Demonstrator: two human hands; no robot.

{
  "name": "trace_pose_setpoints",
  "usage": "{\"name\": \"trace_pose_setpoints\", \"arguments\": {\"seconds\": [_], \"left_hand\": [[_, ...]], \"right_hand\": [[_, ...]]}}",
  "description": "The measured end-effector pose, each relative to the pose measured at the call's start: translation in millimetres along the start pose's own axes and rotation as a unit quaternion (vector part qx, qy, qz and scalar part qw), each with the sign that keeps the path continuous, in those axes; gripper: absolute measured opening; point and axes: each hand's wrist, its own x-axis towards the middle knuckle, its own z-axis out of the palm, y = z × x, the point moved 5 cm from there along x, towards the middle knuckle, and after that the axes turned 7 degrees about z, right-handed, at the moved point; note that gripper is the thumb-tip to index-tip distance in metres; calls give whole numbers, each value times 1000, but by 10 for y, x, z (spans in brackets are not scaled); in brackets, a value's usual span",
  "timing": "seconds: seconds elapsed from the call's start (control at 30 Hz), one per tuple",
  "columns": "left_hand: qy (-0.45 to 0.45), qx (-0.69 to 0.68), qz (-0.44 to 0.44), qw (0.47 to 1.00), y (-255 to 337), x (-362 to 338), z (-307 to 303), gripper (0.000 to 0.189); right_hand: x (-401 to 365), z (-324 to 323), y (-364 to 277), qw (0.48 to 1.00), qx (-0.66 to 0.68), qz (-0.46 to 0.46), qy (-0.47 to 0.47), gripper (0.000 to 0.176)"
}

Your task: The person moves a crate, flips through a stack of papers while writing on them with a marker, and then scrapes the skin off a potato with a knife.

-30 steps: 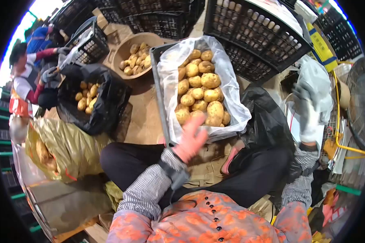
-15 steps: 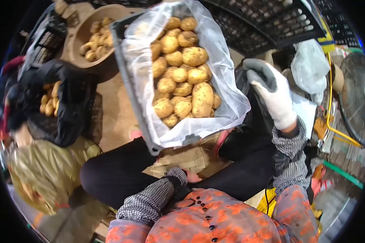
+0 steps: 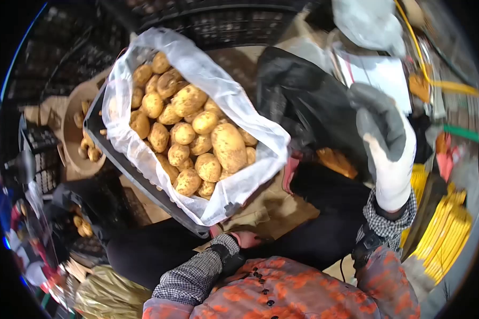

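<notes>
A dark plastic crate [image 3: 143,191] lined with thin white sheeting [image 3: 269,133] stands tilted across my view in front of me. Several potatoes [image 3: 183,133] of mixed sizes, some smeared with soil, fill it. My right hand [image 3: 388,149], in a white glove with grey-coated fingers, is raised to the right of the crate, apart from it. Its fingers are loosely curved, with a gap to the thumb and nothing visible in them. My left hand [image 3: 246,239] is low between my legs by the crate's near corner; its fingers are too indistinct to read.
Black plastic sheeting [image 3: 303,95] lies right of the crate, with white paper [image 3: 378,80] and a clear plastic bag [image 3: 367,24] behind. A brown bowl [image 3: 72,130] with potatoes and a black-lined crate [image 3: 98,204] are at left. A yellow stack [image 3: 444,234] is at right.
My view has turned to the right, so the potato crate appears farther left and more slanted. My gloved right hand appears lower and farther from the crate. The yellow stack has come into view.
</notes>
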Motion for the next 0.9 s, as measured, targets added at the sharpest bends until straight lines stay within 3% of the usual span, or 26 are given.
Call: {"name": "trace_pose_setpoints", "arguments": {"seconds": [0.03,0.1,0.17,0.23,0.3,0.37,0.43,0.5,0.53,0.57,0.6,0.63,0.67,0.7,0.73,0.77,0.83,0.87,0.9], "left_hand": [[66,-7,-18,998,11,-63,-98,43],[193,-17,-37,980,170,-165,-307,43],[314,60,-26,947,623,-352,-665,39],[519,28,88,850,944,-618,-902,38],[592,78,72,799,1411,-1142,-1076,42],[725,216,-4,654,1509,-1604,-1056,49],[735,304,-131,592,1291,-1885,-1087,57],[705,228,-177,648,813,-1929,-1082,65],[682,90,-182,703,554,-1866,-1039,65],[631,13,-139,763,368,-1703,-1015,62],[500,210,-295,786,219,-1601,-928,57],[333,393,-424,745,82,-1513,-874,52],[330,396,-428,742,12,-1462,-894,52],[378,370,-364,767,11,-1444,-872,48],[431,340,-307,778,-23,-1521,-799,45],[422,365,-335,759,-246,-1614,-715,40],[551,172,-356,735,485,-1498,-897,37],[540,176,-339,750,528,-1489,-913,37],[559,215,-338,726,400,-1488,-863,40]], "right_hand": [[-155,-133,-56,996,18,-39,73,26],[-477,-419,-120,983,92,-65,147,26],[-671,-684,152,914,308,-77,251,24],[-846,-942,493,895,340,-104,269,23],[-1129,-1101,1041,871,394,-108,273,25],[-1485,-1145,1627,909,281,-80,297,24],[-1885,-1176,2180,906,277,45,316,21],[-2352,-1206,2890,863,322,95,377,20],[-2598,-1181,3161,826,345,191,403,19],[-2805,-1105,3499,826,316,204,420,19],[-3005,-900,3774,847,260,219,409,20],[-3168,-680,3881,866,202,229,396,21],[-3227,-393,3958,887,117,320,312,26],[-3253,-51,4015,892,31,396,214,32],[-3230,274,4142,904,-14,383,188,39],[-3152,604,4307,918,-59,357,159,47],[-3057,1084,4535,902,-167,367,156,57],[-3008,1245,4553,882,-210,408,109,61],[-3015,1315,4615,852,-261,450,63,65]]}}
